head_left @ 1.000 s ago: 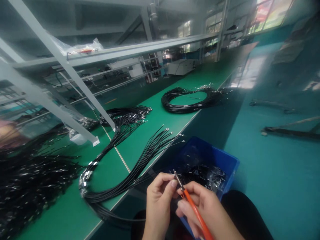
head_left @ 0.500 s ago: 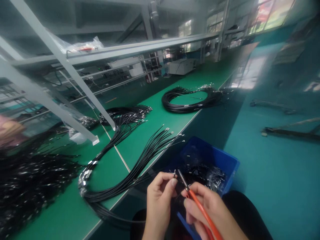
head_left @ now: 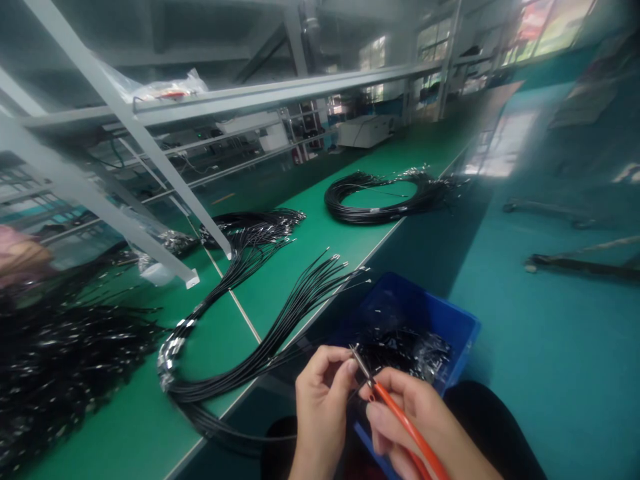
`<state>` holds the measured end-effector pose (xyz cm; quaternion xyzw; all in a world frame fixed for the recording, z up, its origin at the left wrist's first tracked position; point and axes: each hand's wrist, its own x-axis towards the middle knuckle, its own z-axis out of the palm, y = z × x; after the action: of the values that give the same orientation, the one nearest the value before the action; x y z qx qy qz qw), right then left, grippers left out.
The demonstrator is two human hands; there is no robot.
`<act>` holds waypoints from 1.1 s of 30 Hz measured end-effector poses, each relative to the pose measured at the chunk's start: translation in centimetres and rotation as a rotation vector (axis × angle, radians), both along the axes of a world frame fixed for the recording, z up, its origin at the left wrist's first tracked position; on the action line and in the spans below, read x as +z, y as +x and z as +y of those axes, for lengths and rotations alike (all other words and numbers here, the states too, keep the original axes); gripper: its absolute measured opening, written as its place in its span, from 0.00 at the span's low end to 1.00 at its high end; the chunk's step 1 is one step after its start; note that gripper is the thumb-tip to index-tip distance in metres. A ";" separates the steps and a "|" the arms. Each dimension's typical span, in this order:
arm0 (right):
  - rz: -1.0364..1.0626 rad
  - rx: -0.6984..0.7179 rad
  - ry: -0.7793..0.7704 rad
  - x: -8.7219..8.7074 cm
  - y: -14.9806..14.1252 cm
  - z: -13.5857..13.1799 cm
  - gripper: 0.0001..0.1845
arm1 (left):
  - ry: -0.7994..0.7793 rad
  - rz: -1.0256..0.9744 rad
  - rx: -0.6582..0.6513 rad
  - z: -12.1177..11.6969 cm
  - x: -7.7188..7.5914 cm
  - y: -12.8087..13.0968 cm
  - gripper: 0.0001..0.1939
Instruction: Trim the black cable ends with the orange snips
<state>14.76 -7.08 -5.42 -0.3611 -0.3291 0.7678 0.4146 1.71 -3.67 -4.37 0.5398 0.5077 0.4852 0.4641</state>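
Observation:
My left hand [head_left: 323,400] pinches the end of a thin black cable between thumb and forefinger; most of that end is hidden by the fingertips. In my right hand [head_left: 413,410] are orange-handled pliers [head_left: 400,412], held by the grips. Their slim metal jaws meet the cable end just at my left fingertips. Left of my hands, a bundle of black cables [head_left: 270,343] bends in a loop on the green table [head_left: 265,303], bound with shiny wrap at the bend. Its loose ends with small metal tips fan toward the table edge.
Below my hands stands a blue bin [head_left: 463,327] holding black parts and clear plastic bags. A coiled cable bundle [head_left: 370,215] lies farther along the table. A large cable heap [head_left: 65,373] fills the left, beside slanted shelf posts [head_left: 170,163]. Another person's arm [head_left: 23,257] shows at far left.
The plier jaws have moved slightly left and down, from just beside the cable end onto it. My left hand has shifted very little. The cable bundles have stayed put.

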 end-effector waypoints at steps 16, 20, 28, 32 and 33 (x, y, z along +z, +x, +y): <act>-0.432 -0.440 0.123 0.7 -0.1 -0.7 0.14 | 0.089 0.198 -0.011 0.1 -0.1 0.1 0.05; -0.408 -0.673 0.190 1.9 -0.5 0.4 0.18 | 0.132 0.262 -0.068 -0.5 0.4 0.3 0.05; -0.242 -0.700 0.135 2.3 -1.2 1.4 0.17 | 0.156 0.259 -0.048 -1.3 0.4 0.8 0.07; -0.125 -0.685 0.080 1.8 -1.3 1.1 0.20 | 0.072 0.171 -0.030 -1.2 0.6 0.9 0.07; -0.114 -0.691 0.078 1.7 -1.3 1.0 0.20 | 0.058 0.160 -0.030 -1.2 0.7 0.9 0.07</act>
<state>13.44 -6.07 -3.71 -0.4773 -0.2395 0.5476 0.6442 2.60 -4.89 -3.65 0.5976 0.5208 0.4480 0.4134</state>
